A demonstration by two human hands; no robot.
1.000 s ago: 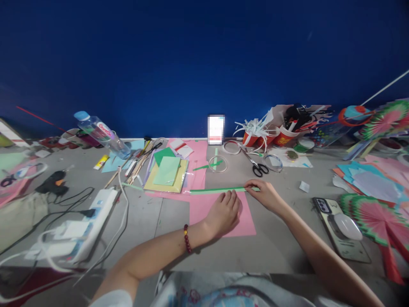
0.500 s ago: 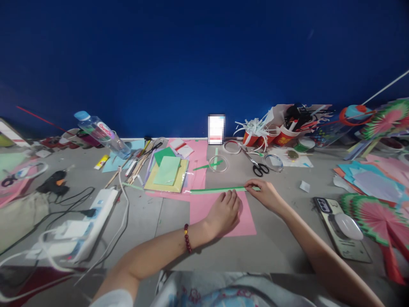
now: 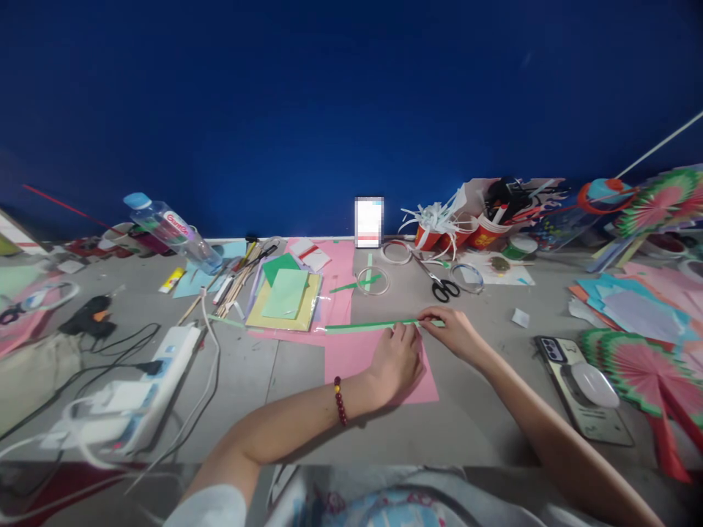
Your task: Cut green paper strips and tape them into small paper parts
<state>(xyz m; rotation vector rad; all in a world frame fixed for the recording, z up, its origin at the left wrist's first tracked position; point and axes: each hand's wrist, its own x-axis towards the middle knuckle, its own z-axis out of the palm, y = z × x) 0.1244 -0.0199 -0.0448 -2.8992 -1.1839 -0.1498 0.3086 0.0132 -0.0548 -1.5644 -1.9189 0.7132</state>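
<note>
A pink paper sheet (image 3: 356, 355) lies flat on the grey table in front of me, and a long green paper strip (image 3: 362, 326) runs along its far edge. My left hand (image 3: 396, 360) rests on the pink sheet with its fingers curled, the fingertips at the strip. At the strip's right end my right hand (image 3: 451, 333) pinches the green strip between thumb and fingers. A dark red bead bracelet (image 3: 340, 401) sits on my left wrist.
Black scissors (image 3: 439, 282) and tape rings (image 3: 373, 280) lie beyond the strip. Coloured paper in a clear sleeve (image 3: 285, 298) sits at left, with a power strip (image 3: 159, 369), cables and a glue gun (image 3: 82, 322). A phone (image 3: 582, 388) and folded paper fans (image 3: 642, 366) lie at right.
My left hand has slid to the right along the pink sheet, closer to my right hand. The right hand has stayed at the strip's end.
</note>
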